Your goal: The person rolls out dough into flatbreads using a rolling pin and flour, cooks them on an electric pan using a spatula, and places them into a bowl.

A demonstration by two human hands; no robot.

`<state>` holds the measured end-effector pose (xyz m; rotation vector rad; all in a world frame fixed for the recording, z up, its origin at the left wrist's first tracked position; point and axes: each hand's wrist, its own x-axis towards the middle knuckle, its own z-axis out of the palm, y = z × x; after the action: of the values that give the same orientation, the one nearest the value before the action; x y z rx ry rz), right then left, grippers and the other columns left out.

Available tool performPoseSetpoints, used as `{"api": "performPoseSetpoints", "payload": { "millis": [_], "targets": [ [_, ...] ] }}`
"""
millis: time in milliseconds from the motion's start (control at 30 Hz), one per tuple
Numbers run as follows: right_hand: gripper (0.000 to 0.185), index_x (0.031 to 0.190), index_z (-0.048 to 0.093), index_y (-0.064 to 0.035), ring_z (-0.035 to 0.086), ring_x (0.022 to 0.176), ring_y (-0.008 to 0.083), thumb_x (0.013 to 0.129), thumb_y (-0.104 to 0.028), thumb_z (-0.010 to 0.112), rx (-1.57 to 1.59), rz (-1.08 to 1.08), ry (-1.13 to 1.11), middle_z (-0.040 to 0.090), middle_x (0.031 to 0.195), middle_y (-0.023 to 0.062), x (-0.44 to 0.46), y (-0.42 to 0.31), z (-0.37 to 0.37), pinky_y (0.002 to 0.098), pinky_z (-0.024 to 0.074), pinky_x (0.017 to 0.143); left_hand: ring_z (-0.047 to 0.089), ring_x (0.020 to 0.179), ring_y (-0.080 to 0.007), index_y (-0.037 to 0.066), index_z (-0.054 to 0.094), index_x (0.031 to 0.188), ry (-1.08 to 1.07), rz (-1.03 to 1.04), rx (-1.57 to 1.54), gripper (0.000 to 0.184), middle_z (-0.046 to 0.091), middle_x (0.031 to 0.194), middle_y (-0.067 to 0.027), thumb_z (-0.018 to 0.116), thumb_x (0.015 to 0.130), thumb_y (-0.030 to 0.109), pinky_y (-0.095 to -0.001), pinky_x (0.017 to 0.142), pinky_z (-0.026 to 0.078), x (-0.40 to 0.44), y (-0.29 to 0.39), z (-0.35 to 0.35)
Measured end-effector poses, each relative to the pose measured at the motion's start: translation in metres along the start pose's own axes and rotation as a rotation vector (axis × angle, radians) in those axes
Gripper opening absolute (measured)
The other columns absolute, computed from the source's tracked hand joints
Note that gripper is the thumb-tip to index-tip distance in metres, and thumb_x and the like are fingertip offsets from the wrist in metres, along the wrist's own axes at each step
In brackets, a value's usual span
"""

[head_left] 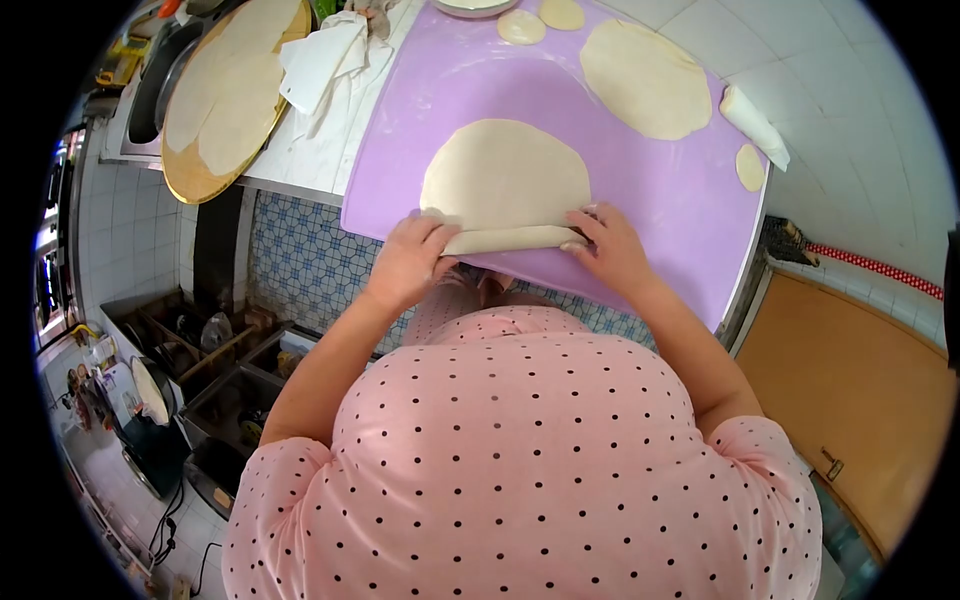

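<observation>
A large round dough sheet point(507, 175) lies on the purple mat point(650, 215), close to the front edge of the counter. Its near edge is wrapped into a long pale roll point(512, 239); whether a rolling pin is inside it I cannot see. My left hand point(412, 258) curls around the left end of this roll, fingers over the top and thumb on the near side. At the opposite end, my right hand point(610, 248) grips it in the same way. White flour is smeared on the mat beyond the sheet.
Another dough sheet point(646, 80) and small dough discs point(521, 27) lie farther back on the mat. A white roll point(754, 127) rests by the right wall. Left of the mat are a white cloth point(325, 65) and a round board point(183, 183) bearing dough sheets.
</observation>
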<state>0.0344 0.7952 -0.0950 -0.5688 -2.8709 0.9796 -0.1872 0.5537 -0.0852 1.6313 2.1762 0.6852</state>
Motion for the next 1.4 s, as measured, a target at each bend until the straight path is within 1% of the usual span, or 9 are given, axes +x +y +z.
{"api": "performPoseSetpoints", "payload": {
  "millis": [100, 233, 433, 633, 733, 800, 867, 1100, 1400],
  "targets": [
    [0.044, 0.115, 0.064, -0.0113, 0.057, 0.104, 0.0312, 0.075, -0.022, 0.079, -0.093, -0.251, 0.08, 0.059, 0.11, 0.0117, 0.004, -0.017, 0.006, 0.0413, 0.0486, 0.086, 0.056, 0.101, -0.0311, 0.008, 0.064, 0.115, -0.017, 0.037, -0.013, 0.042, 0.059, 0.105, -0.0107, 0.076, 0.075, 0.013, -0.0422, 0.089, 0.047, 0.005, 0.007, 0.009],
    [0.038, 0.11, 0.067, -0.0105, 0.057, 0.101, 0.0304, 0.075, -0.02, 0.077, 0.006, -0.131, -0.059, 0.059, 0.105, 0.011, 0.014, -0.03, 0.015, 0.0412, 0.0478, 0.086, 0.054, 0.107, -0.0296, 0.008, 0.065, 0.113, -0.171, -0.078, -0.047, 0.034, 0.059, 0.108, -0.0091, 0.071, 0.08, 0.016, -0.0416, 0.094, 0.044, 0.014, 0.011, 0.008],
    [0.026, 0.102, 0.07, -0.0075, 0.056, 0.1, 0.0314, 0.078, -0.017, 0.074, 0.052, -0.068, -0.182, 0.058, 0.102, 0.0116, 0.03, -0.022, 0.017, 0.0414, 0.0474, 0.086, 0.054, 0.105, -0.0292, 0.006, 0.061, 0.114, -0.018, 0.173, 0.023, 0.035, 0.058, 0.107, -0.0089, 0.066, 0.081, 0.015, -0.0407, 0.092, 0.044, 0.034, 0.021, 0.033],
    [0.026, 0.101, 0.071, -0.0068, 0.056, 0.102, 0.0322, 0.078, -0.017, 0.072, -0.025, -0.114, -0.236, 0.059, 0.103, 0.0129, 0.036, -0.027, 0.01, 0.0416, 0.0477, 0.087, 0.054, 0.102, -0.029, 0.007, 0.059, 0.116, -0.288, 0.069, 0.028, 0.037, 0.057, 0.106, -0.0085, 0.069, 0.081, 0.014, -0.041, 0.091, 0.045, 0.051, 0.028, 0.033],
    [0.027, 0.103, 0.07, -0.0071, 0.056, 0.103, 0.0328, 0.078, -0.018, 0.072, -0.054, -0.081, -0.298, 0.059, 0.102, 0.0132, 0.041, -0.027, 0.007, 0.0422, 0.0477, 0.089, 0.052, 0.114, -0.0333, 0.004, 0.054, 0.126, -0.472, -0.02, 0.057, 0.046, 0.055, 0.121, -0.0132, 0.067, 0.083, 0.016, -0.0437, 0.099, 0.043, 0.06, 0.039, 0.021],
    [0.029, 0.105, 0.069, -0.0068, 0.056, 0.103, 0.0333, 0.079, -0.019, 0.071, -0.113, -0.055, -0.357, 0.059, 0.101, 0.0138, 0.05, -0.021, 0.003, 0.043, 0.0473, 0.091, 0.045, 0.126, -0.0367, 0.0, 0.047, 0.134, -0.25, 0.105, 0.171, 0.053, 0.048, 0.135, -0.017, 0.064, 0.086, 0.018, -0.0484, 0.106, 0.038, 0.04, 0.049, 0.036],
    [0.038, 0.113, 0.065, -0.0034, 0.055, 0.109, 0.0348, 0.08, -0.022, 0.071, -0.137, -0.094, -0.201, 0.06, 0.107, 0.0158, 0.049, -0.019, 0.003, 0.0435, 0.0461, 0.095, 0.027, 0.143, -0.0409, -0.004, 0.035, 0.144, -0.232, 0.084, 0.049, 0.062, 0.03, 0.154, -0.0204, 0.057, 0.093, 0.023, -0.059, 0.114, 0.022, 0.029, 0.054, 0.048],
    [0.073, 0.134, 0.043, 0.0091, 0.036, 0.136, 0.0442, 0.087, -0.044, 0.063, -0.207, -0.158, 0.002, 0.043, 0.144, 0.0238, 0.031, -0.043, 0.026, 0.0533, 0.0302, 0.111, 0.023, 0.144, -0.0426, -0.002, 0.036, 0.145, -0.052, 0.035, 0.243, 0.064, 0.03, 0.154, -0.0204, 0.054, 0.094, 0.032, -0.0663, 0.112, 0.019, 0.075, 0.034, 0.051],
    [0.082, 0.147, 0.036, -0.0034, 0.022, 0.142, 0.048, 0.088, -0.057, 0.055, -0.416, -0.081, -0.034, 0.027, 0.155, 0.0236, 0.109, -0.014, 0.01, 0.0646, 0.0195, 0.112, 0.021, 0.144, -0.044, 0.021, 0.041, 0.147, -0.066, -0.093, 0.372, 0.071, 0.028, 0.156, -0.0173, 0.063, 0.085, 0.047, -0.0693, 0.11, 0.019, 0.129, 0.005, 0.027]
  ]
}}
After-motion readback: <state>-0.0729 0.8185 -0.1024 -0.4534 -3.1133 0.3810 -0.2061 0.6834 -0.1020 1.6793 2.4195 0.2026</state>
